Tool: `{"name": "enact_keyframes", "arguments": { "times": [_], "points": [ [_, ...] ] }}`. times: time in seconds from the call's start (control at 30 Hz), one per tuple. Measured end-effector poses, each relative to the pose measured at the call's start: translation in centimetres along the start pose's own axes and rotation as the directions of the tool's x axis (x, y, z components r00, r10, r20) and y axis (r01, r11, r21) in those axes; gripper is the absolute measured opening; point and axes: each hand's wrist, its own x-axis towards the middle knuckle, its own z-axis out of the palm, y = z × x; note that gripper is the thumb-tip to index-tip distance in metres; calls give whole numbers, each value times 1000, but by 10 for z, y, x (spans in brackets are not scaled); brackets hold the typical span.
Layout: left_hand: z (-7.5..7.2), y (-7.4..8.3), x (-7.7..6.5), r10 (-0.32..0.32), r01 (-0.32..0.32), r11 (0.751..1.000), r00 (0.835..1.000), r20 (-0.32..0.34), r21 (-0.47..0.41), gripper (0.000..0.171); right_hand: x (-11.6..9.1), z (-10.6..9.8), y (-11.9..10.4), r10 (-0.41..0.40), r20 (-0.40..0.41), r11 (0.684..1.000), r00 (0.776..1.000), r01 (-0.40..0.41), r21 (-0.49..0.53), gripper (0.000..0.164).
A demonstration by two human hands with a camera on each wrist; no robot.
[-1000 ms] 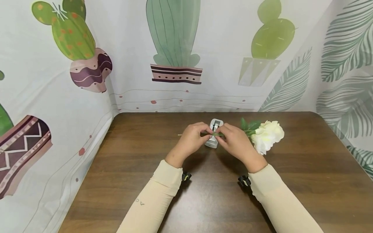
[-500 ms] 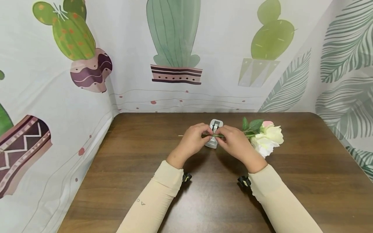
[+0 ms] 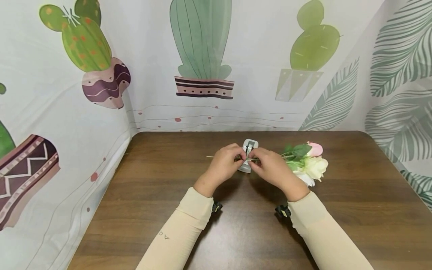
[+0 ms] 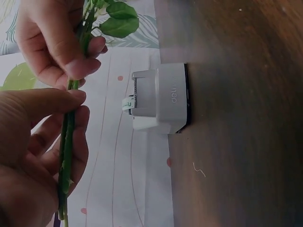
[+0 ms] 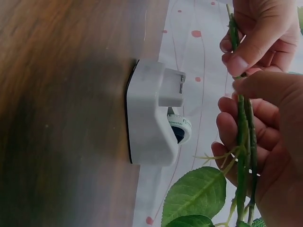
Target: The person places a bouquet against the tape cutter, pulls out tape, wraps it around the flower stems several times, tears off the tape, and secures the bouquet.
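Observation:
Both hands hold a bunch of flowers by its green stems (image 4: 67,151). My left hand (image 3: 223,162) pinches the stems toward their cut ends, which stick out past it to the left. Right beside it, my right hand (image 3: 272,167) grips the same stems with thumb and fingers; the two thumbs almost meet. Beyond the right hand hang a pink flower (image 3: 315,149), a cream flower (image 3: 316,168) and a white one partly behind the wrist. Green leaves (image 5: 195,195) show below the right hand in its wrist view. A grey tape dispenser (image 5: 147,118) stands just behind the hands.
A roll of tape (image 5: 182,126) sits in the dispenser. The brown wooden table (image 3: 162,172) ends at a back edge near the dispenser, where a cloth printed with cacti (image 3: 204,37) hangs. A thin pale thread (image 4: 199,169) lies on the tabletop.
The bunch has turned about its stems: the pink flower has come into view at the top, and the white one has sunk lower behind the right wrist. Both hands stay nearly in place.

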Motion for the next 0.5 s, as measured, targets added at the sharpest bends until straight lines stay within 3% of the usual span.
{"name": "enact_keyframes", "arguments": {
  "times": [0.3, 0.5],
  "points": [
    [1, -1, 0, -10, 10, 1000, 1000, 17, 10, 15, 0, -2, -2, 9, 17, 998, 1000, -10, 66, 8],
    [0, -1, 0, -60, 60, 998, 996, 59, 12, 17, 0, -2, -3, 21, 22, 998, 1000, -22, 54, 11]
  ]
}}
